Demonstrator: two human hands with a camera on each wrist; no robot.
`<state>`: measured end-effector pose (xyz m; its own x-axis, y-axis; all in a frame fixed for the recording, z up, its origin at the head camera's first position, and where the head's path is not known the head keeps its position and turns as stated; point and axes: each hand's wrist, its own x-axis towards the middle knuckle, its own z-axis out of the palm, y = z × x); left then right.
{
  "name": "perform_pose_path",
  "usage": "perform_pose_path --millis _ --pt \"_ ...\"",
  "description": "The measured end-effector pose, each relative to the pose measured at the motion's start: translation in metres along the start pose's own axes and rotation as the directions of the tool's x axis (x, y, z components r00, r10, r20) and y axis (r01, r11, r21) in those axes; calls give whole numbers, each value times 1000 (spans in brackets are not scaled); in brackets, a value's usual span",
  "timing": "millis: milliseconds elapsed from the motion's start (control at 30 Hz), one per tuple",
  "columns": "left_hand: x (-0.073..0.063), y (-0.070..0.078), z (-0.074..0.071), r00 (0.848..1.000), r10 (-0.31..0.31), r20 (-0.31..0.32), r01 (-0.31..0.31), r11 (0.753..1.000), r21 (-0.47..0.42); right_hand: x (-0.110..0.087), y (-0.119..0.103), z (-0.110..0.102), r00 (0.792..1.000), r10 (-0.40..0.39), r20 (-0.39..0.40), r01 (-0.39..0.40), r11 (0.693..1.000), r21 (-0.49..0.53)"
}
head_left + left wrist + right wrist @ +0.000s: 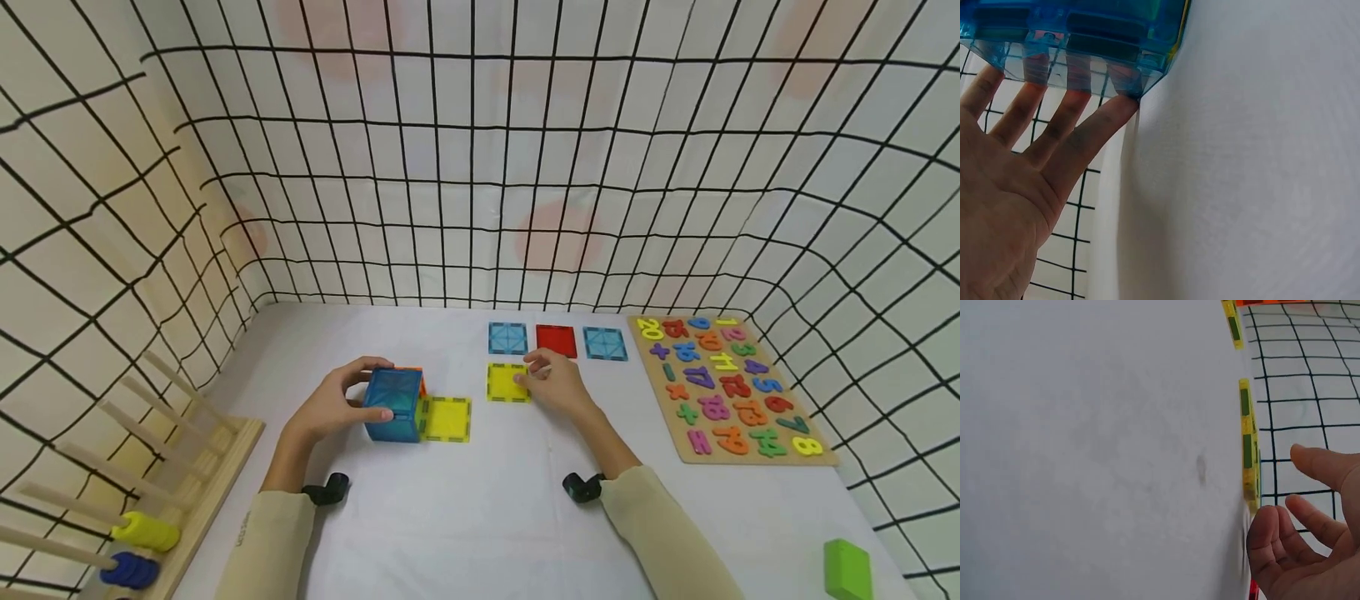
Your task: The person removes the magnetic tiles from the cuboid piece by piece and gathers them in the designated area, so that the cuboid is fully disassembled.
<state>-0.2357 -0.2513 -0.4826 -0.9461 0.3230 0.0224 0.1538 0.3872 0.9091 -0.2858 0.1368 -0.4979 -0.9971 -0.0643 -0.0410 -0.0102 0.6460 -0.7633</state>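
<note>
The box (394, 392) is translucent blue — orange-edged behind.

At the lower right, the right hand (1313, 540) has its fingers bent just beside the lower end of a yellow tile (1247, 447), seen edge-on; contact is unclear. A second yellow piece (1233, 325) and an orange strip (1272, 302) show above, beside black grid lines (1291, 400). A white surface (1097, 450) fills the left.

Left grip (333, 402) with thumb (373, 414) apart from fingers (366, 364), right grip (559, 386) loosely bent, both forearms (288, 463) angled inward.
</note>
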Motion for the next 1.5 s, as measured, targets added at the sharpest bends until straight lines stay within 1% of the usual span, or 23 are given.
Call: perform_pose_path --millis 133,233,333,400,567,767,933,1033,1233,1333,1500 --pt "0 -1 0 1000 7 22 -7 1000 7 -12 -7 -3 998 -49 48 48 999 10" --pt "1 -2 0 999 8 32 -8 1000 1 -21 -13 -3 991 -107 80 106 994 5" --pt "0 -2 1 999 12 37 -12 1000 -1 -30 -19 0 984 -152 92 153 988 -8" --pt "0 -1 1 999 18 38 -18 1000 2 -36 -24 3 981 -170 98 172 985 -9" --pt "0 0 0 999 24 39 -24 1000 2 -49 -35 12 972 -190 137 188 982 27" --pt "1 0 1 998 37 46 -38 999 9 -59 -43 22 945 -271 183 268 962 42" --pt "1 0 0 999 23 40 -24 999 22 -64 -47 32 924 -318 212 316 948 42" --pt "1 0 0 999 19 39 -20 1000 24 -66 -49 37 917 -335 219 336 941 34" --pt "1 1 0 999 15 34 -16 999 33 -68 -52 42 912 -332 240 330 943 51" --pt "0 2 1 999 15 33 -16 999 41 -67 -52 46 911 -328 251 331 943 34" --pt "1 4 1 999 11 43 -12 999 31 -65 -54 50 911 -320 259 332 943 1"
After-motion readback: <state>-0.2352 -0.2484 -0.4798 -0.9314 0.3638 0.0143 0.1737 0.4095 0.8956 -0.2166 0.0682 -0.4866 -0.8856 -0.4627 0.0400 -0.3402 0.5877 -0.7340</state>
